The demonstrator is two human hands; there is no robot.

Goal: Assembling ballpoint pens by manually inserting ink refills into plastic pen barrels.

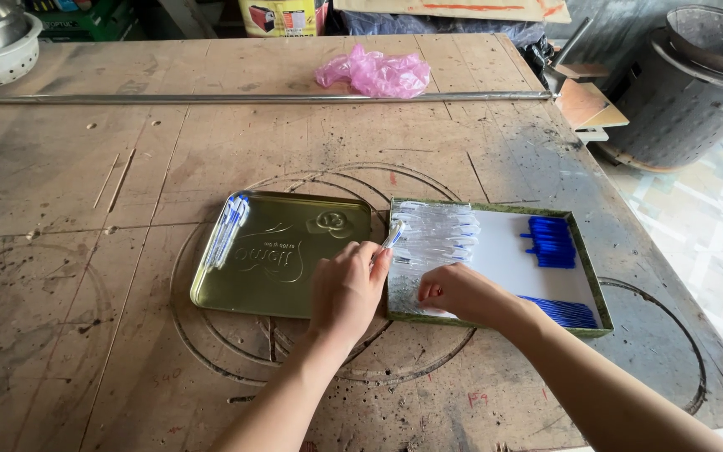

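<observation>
**Clear pen barrels: a few done, most still in the box**

Clear plastic is what your left hand (346,289) is pinched on: one pen barrel (392,236), held over the seam between the gold tin lid (294,268) and the green-rimmed box (583,243). Your right hand (458,291) rests curled in the box, fingertips on the heap of clear barrels (437,233); I can't tell whether it grips one. A few assembled pens (229,228) lie in the lid. Blue caps (551,241) and blue refills (569,311) remain on the bench (127,167).
</observation>
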